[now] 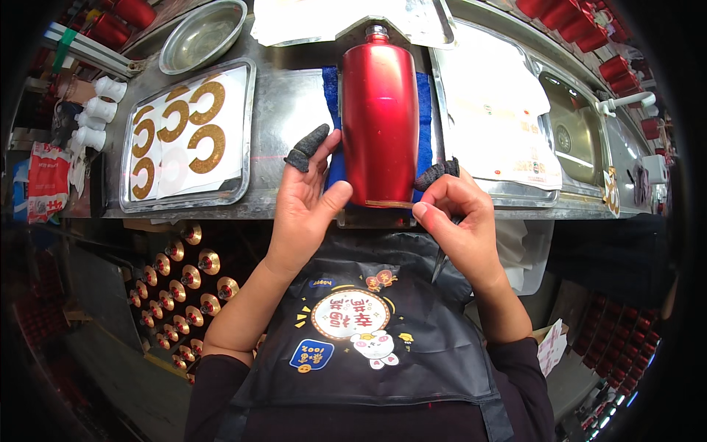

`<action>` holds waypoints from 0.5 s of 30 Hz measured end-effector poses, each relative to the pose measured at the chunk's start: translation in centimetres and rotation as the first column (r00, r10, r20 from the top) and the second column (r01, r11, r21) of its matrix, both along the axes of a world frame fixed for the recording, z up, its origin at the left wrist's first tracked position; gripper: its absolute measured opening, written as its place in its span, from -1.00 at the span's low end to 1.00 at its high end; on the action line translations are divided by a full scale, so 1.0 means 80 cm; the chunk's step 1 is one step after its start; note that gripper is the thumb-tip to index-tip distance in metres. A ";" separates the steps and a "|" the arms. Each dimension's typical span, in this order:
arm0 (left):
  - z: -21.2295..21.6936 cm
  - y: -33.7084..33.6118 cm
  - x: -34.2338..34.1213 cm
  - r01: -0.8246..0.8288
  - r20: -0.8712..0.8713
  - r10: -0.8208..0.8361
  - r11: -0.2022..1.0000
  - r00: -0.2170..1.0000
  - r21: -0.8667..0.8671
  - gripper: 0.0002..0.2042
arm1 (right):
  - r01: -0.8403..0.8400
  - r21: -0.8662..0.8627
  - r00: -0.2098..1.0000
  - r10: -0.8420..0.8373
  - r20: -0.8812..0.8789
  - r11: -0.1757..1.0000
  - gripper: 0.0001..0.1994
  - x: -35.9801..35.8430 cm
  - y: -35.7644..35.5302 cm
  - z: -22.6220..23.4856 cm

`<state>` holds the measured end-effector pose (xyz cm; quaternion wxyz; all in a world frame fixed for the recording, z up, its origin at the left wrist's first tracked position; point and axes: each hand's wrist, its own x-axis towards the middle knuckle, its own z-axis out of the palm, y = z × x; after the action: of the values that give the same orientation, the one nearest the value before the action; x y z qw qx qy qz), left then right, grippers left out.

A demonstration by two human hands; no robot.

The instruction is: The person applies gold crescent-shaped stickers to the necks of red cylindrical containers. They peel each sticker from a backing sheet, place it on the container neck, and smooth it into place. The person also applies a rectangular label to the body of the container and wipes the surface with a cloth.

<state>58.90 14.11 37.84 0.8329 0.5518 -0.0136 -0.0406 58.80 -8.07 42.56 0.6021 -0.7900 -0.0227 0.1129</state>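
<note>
A glossy red bottle (380, 121) lies on a blue cloth (424, 110), its silver neck pointing away from me. Along the rim of its base runs a narrow gold-brown strip (388, 204). My left hand (305, 195) is open beside the bottle's left side, fingers stretched, with black covers on some fingertips. At the lower right of the base my right hand (465, 228) is closed, thumb and forefinger bent together by the strip's end. A slim pointed tool (440, 264) sticks out below that palm; its upper part is hidden. Black covers show on this hand's fingers too.
Left on the metal bench, a tray (249, 121) holds sheets with gold curved stickers (208, 101). Behind it stands a steel bowl (202, 37). To the right are a paper-covered tray (501, 118) and a sink (571, 118). Several gold-rimmed pieces (190, 277) stand below the bench.
</note>
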 end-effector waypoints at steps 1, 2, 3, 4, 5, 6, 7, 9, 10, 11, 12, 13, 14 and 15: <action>0.000 -0.003 0.000 0.001 0.041 -0.003 0.999 0.999 0.050 -0.24 | -0.002 0.006 1.000 0.002 0.001 1.000 -0.88 0.000 0.000 0.000; 0.000 -0.006 0.000 0.000 0.080 -0.008 0.995 0.997 0.101 -0.22 | -0.003 -0.002 1.000 0.003 -0.002 1.000 -0.88 -0.001 0.000 0.000; 0.000 -0.008 0.001 0.005 0.106 -0.022 0.987 0.994 0.158 -0.19 | -0.003 -0.003 1.000 0.003 0.002 1.000 -0.88 -0.001 0.000 0.000; 0.000 -0.010 0.000 -0.006 0.133 -0.019 0.983 0.991 0.182 -0.19 | -0.004 -0.005 1.000 0.005 0.010 1.000 -0.88 -0.001 0.000 0.000; 0.001 -0.012 -0.001 -0.007 0.147 -0.025 0.977 0.989 0.213 -0.18 | 0.000 0.001 1.000 0.000 0.003 1.000 -0.88 -0.001 0.000 0.000; 0.001 -0.013 -0.001 -0.012 0.161 -0.026 0.973 0.987 0.230 -0.18 | 0.003 0.007 1.000 -0.003 -0.001 1.000 -0.88 0.000 -0.001 0.000; 0.002 -0.013 -0.001 -0.005 0.161 -0.033 0.972 0.986 0.236 -0.18 | 0.006 0.012 1.000 -0.006 -0.005 1.000 -0.88 0.000 -0.001 -0.001; 0.004 -0.013 -0.002 -0.001 0.161 -0.036 0.975 0.986 0.223 -0.18 | 0.001 0.006 1.000 -0.001 -0.006 1.000 -0.88 0.001 -0.002 -0.001; 0.005 -0.013 -0.002 -0.002 0.155 -0.033 0.975 0.987 0.222 -0.18 | 0.001 0.003 1.000 -0.001 -0.005 1.000 -0.88 0.001 -0.002 -0.001; 0.005 -0.013 -0.002 -0.002 0.149 -0.032 0.975 0.988 0.222 -0.19 | -0.006 0.003 1.000 0.006 -0.001 1.000 -0.88 0.001 -0.002 -0.001; 0.005 -0.012 -0.002 -0.002 0.147 -0.031 0.975 0.989 0.222 -0.19 | -0.008 0.002 1.000 0.008 0.009 1.000 -0.88 0.000 -0.001 -0.001; 0.005 -0.012 -0.002 -0.003 0.138 -0.026 0.979 0.990 0.205 -0.19 | -0.003 0.003 1.000 0.003 0.016 1.000 -0.88 0.000 -0.001 -0.001; 0.004 -0.012 -0.002 -0.002 0.130 -0.022 0.982 0.991 0.188 -0.18 | -0.008 0.003 1.000 0.008 0.020 1.000 -0.88 0.000 0.000 -0.001; 0.003 -0.012 -0.001 -0.001 0.110 -0.018 0.986 0.994 0.169 -0.18 | -0.006 0.006 1.000 0.006 0.026 1.000 -0.88 0.000 0.001 -0.001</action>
<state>58.79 13.19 38.12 0.7808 0.6219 -0.0588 -0.0143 58.78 -7.99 42.51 0.6038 -0.7896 -0.0330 0.1043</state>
